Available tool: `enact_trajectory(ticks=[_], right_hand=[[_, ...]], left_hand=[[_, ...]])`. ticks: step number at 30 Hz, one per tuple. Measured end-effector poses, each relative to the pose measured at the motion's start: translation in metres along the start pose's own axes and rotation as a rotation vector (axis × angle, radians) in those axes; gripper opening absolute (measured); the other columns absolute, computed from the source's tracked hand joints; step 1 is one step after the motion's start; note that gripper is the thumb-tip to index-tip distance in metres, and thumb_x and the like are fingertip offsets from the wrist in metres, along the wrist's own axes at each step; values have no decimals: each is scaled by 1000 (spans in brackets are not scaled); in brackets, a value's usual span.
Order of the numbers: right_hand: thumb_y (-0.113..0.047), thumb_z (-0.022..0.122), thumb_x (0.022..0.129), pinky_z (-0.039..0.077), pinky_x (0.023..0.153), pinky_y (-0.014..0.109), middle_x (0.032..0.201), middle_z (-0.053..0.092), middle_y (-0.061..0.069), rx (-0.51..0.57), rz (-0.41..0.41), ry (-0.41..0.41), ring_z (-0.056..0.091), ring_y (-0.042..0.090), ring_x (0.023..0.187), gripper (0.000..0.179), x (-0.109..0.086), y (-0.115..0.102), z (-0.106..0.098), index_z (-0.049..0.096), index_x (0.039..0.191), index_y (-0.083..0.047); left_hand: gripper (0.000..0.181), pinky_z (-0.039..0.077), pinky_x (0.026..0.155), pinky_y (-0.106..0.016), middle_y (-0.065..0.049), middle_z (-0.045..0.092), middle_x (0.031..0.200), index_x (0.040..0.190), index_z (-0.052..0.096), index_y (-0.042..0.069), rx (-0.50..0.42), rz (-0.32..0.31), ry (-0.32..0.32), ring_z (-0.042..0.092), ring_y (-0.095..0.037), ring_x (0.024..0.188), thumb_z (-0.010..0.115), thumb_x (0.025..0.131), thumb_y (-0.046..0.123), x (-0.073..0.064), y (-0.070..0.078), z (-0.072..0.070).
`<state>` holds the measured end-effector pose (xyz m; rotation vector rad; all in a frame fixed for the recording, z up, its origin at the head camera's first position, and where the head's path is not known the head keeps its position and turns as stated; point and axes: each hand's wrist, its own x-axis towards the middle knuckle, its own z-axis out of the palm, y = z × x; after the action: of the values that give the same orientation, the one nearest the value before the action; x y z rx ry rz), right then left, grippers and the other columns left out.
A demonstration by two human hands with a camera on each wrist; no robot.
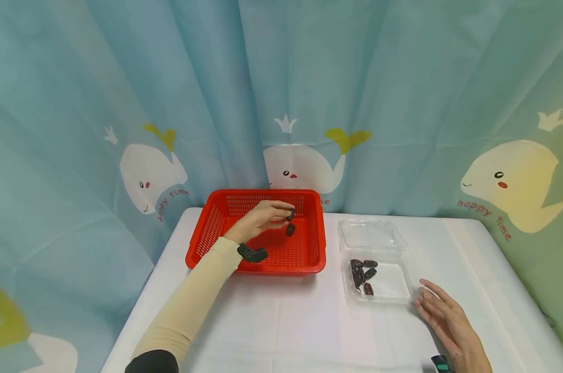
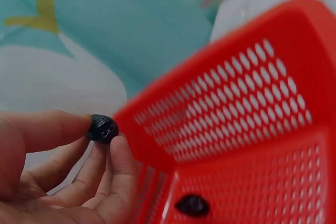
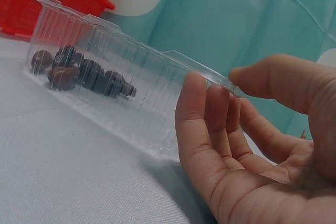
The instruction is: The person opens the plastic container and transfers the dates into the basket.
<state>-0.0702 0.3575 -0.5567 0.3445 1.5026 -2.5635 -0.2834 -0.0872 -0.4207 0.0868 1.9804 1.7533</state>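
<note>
My left hand [image 1: 264,216] is over the red plastic basket [image 1: 322,243], pinching a dark, glossy date [image 2: 103,129] between thumb and fingertips. Below it, another date [image 1: 290,229] lies on the basket floor. To the right stands a clear plastic box [image 1: 388,299], its hinged lid [image 1: 372,234] folded back. Several dates [image 1: 357,273] are grouped along the left side of the box. At the box's near right corner is my right hand [image 1: 451,326]; its thumb [image 3: 273,77] lies on the rim with the fingertips under it, holding the edge.
A white cloth [image 1: 300,331] covers the table under the basket and box. Behind the table hangs a blue-green curtain [image 1: 309,77] with printed whales, close to the basket's back rim.
</note>
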Motion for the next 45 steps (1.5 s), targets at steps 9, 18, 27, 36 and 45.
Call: enact_trajectory(ticks=[9, 18, 27, 36, 45], right_hand=[[-9, 49, 110, 59, 94, 23, 112, 66, -9, -23, 2, -16, 72, 7, 102, 34, 3, 3, 4, 70, 120, -35], [-9, 49, 110, 59, 95, 24, 114, 65, -9, 10, 23, -6, 71, 8, 103, 35, -2, 3, -4, 71, 119, -35], [-4, 46, 110, 59, 97, 26, 118, 64, -6, 58, 15, -70, 71, 9, 105, 39, -2, 3, -4, 71, 125, -31], [-7, 47, 110, 59, 95, 24, 117, 63, -6, -16, -5, -41, 68, 7, 101, 37, 3, 5, 2, 71, 123, -32], [-5, 45, 110, 59, 95, 24, 112, 67, -7, 17, -9, -57, 70, 7, 99, 38, 2, 4, 2, 71, 125, -30]], left_hand=[[38, 48, 115, -48, -8, 69, 119, 142, 62, 0, 11, -102, 87, 68, -12, 89, 60, 104, 6, 19, -8, -15], [35, 51, 111, -48, -13, 67, 122, 137, 65, -2, 36, -147, 106, 68, -14, 86, 61, 103, 4, 33, -19, -6], [35, 55, 107, -43, -21, 59, 136, 136, 64, -6, 68, -206, 163, 68, -22, 98, 60, 101, -2, 42, -29, -13], [32, 59, 99, -43, -25, 65, 127, 131, 64, -11, 145, -177, 204, 72, -33, 112, 59, 100, -6, 49, -43, -16], [21, 62, 92, -42, -27, 63, 130, 116, 69, -12, 297, -106, 250, 71, -38, 113, 65, 96, -7, 49, -45, -9]])
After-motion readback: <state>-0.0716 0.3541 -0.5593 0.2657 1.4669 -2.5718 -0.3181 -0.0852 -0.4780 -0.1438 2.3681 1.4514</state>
